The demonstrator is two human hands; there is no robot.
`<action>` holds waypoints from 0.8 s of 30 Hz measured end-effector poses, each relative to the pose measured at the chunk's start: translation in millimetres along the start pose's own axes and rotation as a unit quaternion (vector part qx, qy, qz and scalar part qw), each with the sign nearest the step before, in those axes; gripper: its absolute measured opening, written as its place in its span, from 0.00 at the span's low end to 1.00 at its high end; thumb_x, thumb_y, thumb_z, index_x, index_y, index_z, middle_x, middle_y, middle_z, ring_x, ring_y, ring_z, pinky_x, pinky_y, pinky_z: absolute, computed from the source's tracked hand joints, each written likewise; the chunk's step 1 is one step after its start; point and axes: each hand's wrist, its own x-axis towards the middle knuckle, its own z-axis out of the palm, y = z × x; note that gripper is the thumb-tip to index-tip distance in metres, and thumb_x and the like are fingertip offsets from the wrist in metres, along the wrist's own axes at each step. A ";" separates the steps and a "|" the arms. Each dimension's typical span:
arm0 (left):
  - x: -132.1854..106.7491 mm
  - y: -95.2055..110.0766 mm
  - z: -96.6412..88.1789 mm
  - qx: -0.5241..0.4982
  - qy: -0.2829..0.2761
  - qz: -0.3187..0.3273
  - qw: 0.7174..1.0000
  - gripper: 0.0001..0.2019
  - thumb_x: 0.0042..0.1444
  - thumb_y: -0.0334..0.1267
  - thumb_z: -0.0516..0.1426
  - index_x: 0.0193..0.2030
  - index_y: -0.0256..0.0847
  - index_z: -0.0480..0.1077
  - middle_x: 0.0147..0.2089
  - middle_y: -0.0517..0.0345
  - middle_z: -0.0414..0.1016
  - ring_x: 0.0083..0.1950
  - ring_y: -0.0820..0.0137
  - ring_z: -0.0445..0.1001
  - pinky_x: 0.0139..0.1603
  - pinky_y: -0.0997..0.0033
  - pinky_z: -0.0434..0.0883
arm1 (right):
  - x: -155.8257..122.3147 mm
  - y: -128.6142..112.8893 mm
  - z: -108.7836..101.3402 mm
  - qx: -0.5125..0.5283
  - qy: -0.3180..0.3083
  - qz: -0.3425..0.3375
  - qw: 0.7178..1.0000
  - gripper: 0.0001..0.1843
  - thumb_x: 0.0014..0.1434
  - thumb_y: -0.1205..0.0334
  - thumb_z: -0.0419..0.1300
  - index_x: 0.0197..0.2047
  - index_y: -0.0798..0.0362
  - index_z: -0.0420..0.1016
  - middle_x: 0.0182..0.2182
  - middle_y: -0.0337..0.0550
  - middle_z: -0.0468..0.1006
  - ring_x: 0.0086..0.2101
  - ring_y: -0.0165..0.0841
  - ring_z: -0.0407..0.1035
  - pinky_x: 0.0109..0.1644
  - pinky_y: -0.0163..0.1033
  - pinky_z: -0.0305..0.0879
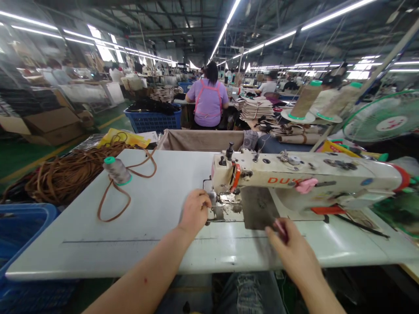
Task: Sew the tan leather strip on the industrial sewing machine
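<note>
A cream sewing machine (pixel 294 176) stands on the white table (pixel 150 218). My left hand (pixel 194 212) rests at the needle area, fingers curled against the metal plate beside the presser foot; what they hold is hidden. My right hand (pixel 288 246) lies at the front of a dark grey piece of material (pixel 258 209) under the machine arm, pinching a small reddish thing I cannot name. A grey thread spool (pixel 117 171) with green ends lies on the table's left part, with a brown leather cord (pixel 114 198) looped beside it.
A heap of brown cords (pixel 65 174) lies left of the table, above a blue crate (pixel 19 231). Large thread cones (pixel 306 100) and a green fan (pixel 382 117) stand at the right. A person in a purple shirt (pixel 209 102) sits ahead, back turned, beside a blue basket (pixel 153 120).
</note>
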 end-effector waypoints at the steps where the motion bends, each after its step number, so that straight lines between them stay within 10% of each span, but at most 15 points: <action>1: 0.7 -2.3 -1.4 -0.008 0.016 -0.028 0.999 0.18 0.39 0.16 0.50 0.26 0.43 0.73 0.43 0.55 0.76 0.51 0.62 0.75 0.56 0.59 0.72 | -9.3 -15.9 13.1 0.012 -0.049 -0.015 0.999 0.23 0.65 0.36 0.52 0.47 0.46 0.72 0.38 0.45 0.83 0.36 0.42 0.79 0.38 0.41 0.69; 11: 10.3 -7.6 -9.1 -0.037 0.084 -0.180 0.979 0.22 0.42 0.19 0.51 0.39 0.44 0.77 0.55 0.52 0.73 0.62 0.60 0.72 0.59 0.58 0.74 | -9.0 -130.9 54.9 -0.227 -0.159 -0.106 0.955 0.15 0.76 0.59 0.47 0.54 0.57 0.71 0.43 0.57 0.85 0.45 0.46 0.82 0.45 0.42 0.70; 24: 33.2 -5.8 -7.3 0.035 0.019 -0.098 0.994 0.17 0.49 0.23 0.56 0.42 0.43 0.78 0.53 0.49 0.76 0.61 0.55 0.72 0.70 0.50 0.66 | 3.4 -160.3 84.0 -0.284 -0.152 -0.085 0.943 0.21 0.75 0.64 0.44 0.53 0.64 0.77 0.40 0.66 0.83 0.47 0.49 0.82 0.45 0.44 0.75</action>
